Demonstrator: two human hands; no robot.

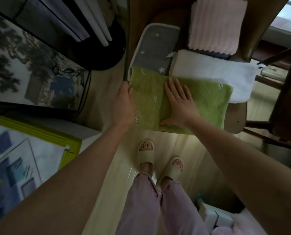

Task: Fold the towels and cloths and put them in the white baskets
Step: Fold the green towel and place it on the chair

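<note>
A green towel (207,100) with small embroidered figures lies spread along the near edge of a wooden table (236,119). My right hand (179,104) presses flat on its middle with straight fingers. At the towel's left edge my left hand (124,106) grips the cloth, thumb on top. Behind it lie a grey cloth with white stars (156,46), a white towel (226,73) and a pink ribbed cloth (216,26). No white basket is clearly in view.
The wooden floor (117,167) runs below the table, with my feet in pale slippers (145,153). A dark-framed picture (31,68) and a yellow-edged mat (68,143) lie at the left. A wooden chair (282,102) stands at the right. A white box (216,217) sits low right.
</note>
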